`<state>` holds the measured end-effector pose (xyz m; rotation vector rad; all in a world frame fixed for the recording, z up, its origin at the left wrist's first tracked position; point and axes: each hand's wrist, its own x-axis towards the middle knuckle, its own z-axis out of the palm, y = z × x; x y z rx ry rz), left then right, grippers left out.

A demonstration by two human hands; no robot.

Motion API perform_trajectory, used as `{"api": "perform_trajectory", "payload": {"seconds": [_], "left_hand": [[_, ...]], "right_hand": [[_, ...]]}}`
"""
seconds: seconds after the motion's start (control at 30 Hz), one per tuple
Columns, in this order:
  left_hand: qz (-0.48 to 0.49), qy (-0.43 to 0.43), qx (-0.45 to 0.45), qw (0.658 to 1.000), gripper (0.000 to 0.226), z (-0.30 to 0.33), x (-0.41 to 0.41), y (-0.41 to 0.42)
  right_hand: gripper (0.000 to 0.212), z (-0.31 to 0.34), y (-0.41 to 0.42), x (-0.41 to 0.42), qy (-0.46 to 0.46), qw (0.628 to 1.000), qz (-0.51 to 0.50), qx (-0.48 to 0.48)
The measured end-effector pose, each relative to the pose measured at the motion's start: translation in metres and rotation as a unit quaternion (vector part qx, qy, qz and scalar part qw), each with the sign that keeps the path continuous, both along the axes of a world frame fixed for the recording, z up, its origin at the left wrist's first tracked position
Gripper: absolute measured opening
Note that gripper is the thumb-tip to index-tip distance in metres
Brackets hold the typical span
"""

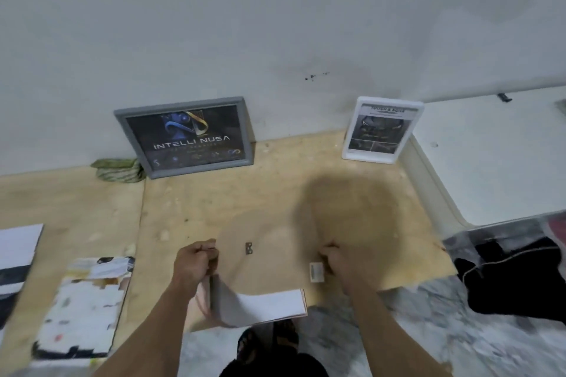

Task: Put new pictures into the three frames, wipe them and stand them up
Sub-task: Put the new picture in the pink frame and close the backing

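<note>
Two hands hold the third frame (263, 266) face down over the plywood floor board (214, 199), its brown backing board turned up toward the camera, with a small metal hanger (248, 248) near the top edge and a white label (316, 272) toward the right side. The left hand (193, 266) is curled closed around the frame's left edge, and the right hand (337, 263) is curled closed on the right edge just beside the label. At the near edge a white sheet (263, 304) sticks out from under the backing, and part of it bends up at the left; the picture is blurred there, so how the sheet sits in the frame cannot be told.

Further back, a grey frame (183, 136) with a dark poster reading INTELLI NUSA leans upright against the white wall (275, 24), and a white frame (382, 130) with a dark print stands upright to the right of it, well apart. A green cloth (121, 170) lies bunched just left of the grey frame, touching the wall. Loose printed sheets (82, 306) lie flat on the plywood at the left. A white platform (496, 156) rises at the right, with dark fabric (514, 278) on the marble floor (428, 330) in front of it
</note>
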<state>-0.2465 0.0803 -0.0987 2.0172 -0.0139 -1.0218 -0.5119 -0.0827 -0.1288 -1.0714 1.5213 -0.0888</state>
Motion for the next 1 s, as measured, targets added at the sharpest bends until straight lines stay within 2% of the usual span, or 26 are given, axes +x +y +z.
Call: {"api": "perform_trajectory", "payload": {"seconds": [0.1,0.2,0.3,0.4,0.57,0.7,0.9,1.0], "left_hand": [[0.022,-0.015,0.016,1.0,0.013,-0.005,0.024,0.044],[0.029,0.011,0.015,0.999,0.017,-0.013,0.027,0.07],[0.011,-0.008,0.027,1.0,0.031,-0.03,0.027,0.081],[-0.001,-0.015,0.021,1.0,0.034,-0.054,0.029,0.083],[-0.027,-0.061,0.032,0.997,0.03,-0.019,0.016,0.078],[-0.041,-0.081,0.05,0.995,0.024,-0.017,0.015,0.078],[-0.071,-0.118,0.076,0.988,0.032,-0.014,0.006,0.076],[-0.077,-0.114,0.085,0.987,0.025,-0.017,0.006,0.074]], "right_hand": [[0.018,-0.026,0.026,0.027,0.001,0.999,0.033,0.0],[0.016,-0.01,0.05,0.04,0.036,0.997,0.054,-0.052],[0.02,0.004,0.063,0.041,0.084,0.989,0.071,-0.096],[0.018,0.01,0.068,0.042,0.112,0.984,0.073,-0.114],[0.015,0.005,0.078,0.038,0.12,0.983,0.06,-0.123],[0.013,0.0,0.08,0.037,0.14,0.982,0.062,-0.113],[0.009,0.007,0.079,0.041,0.175,0.973,0.056,-0.141],[0.007,0.005,0.075,0.042,0.189,0.97,0.069,-0.138]]}}
